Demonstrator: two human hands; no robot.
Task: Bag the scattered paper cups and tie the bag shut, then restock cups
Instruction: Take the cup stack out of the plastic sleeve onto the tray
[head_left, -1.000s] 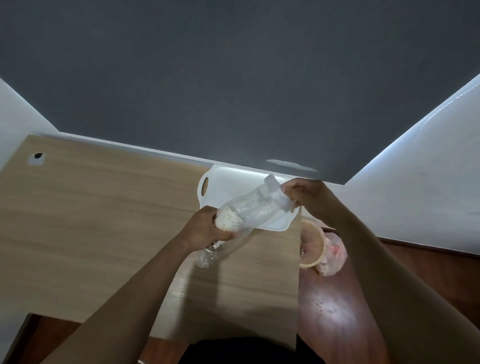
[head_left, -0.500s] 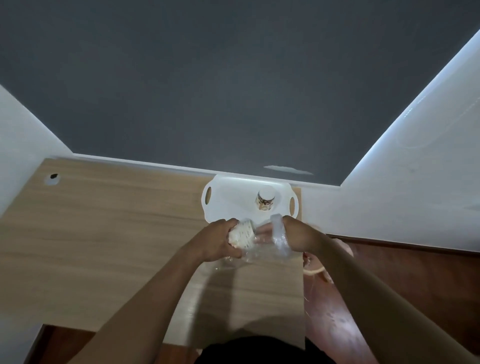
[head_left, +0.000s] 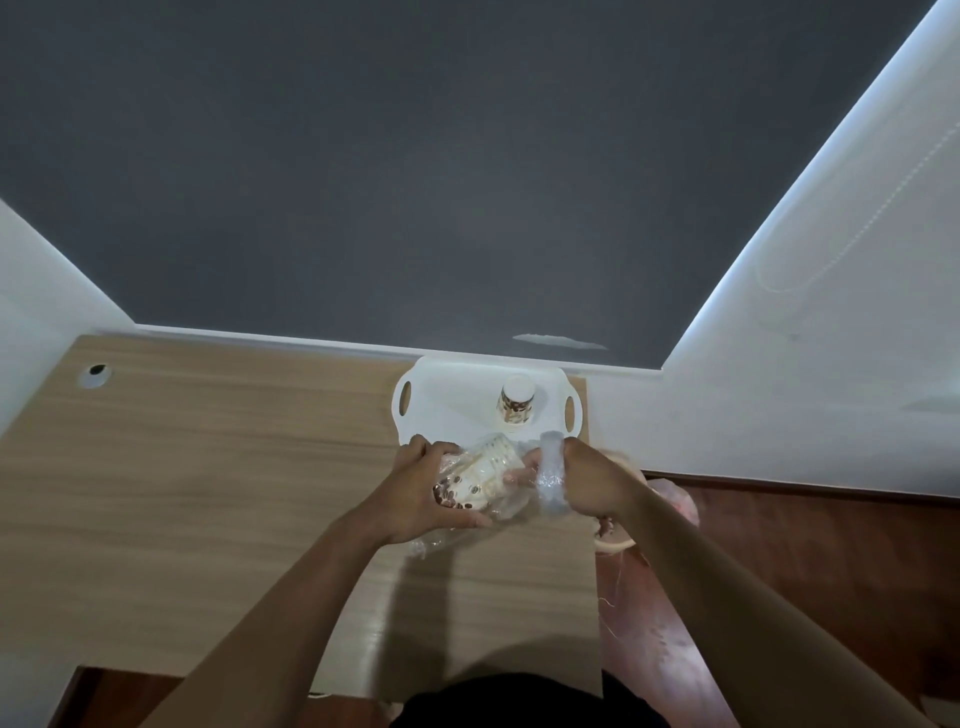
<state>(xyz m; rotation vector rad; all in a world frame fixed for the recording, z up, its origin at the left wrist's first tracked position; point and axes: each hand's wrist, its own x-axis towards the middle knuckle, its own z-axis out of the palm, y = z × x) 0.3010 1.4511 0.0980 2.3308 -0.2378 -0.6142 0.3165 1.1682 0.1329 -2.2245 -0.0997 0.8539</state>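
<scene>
Over the desk (head_left: 208, 493), just in front of the tray (head_left: 447, 410), the left hand (head_left: 421, 493) is closed around the cups (head_left: 480, 475) inside the bag (head_left: 511, 499). The right hand (head_left: 592, 483) grips the bag's twisted neck. One cup (head_left: 517, 405) stands upside down on the tray.

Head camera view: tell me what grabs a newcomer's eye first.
Two hands meet at the centre over the wooden table, the left hand gripping a stack of paper cups inside a clear plastic bag, the right hand holding its twisted end. Just behind them, a lone upside-down cup stands on a white tray.
</scene>
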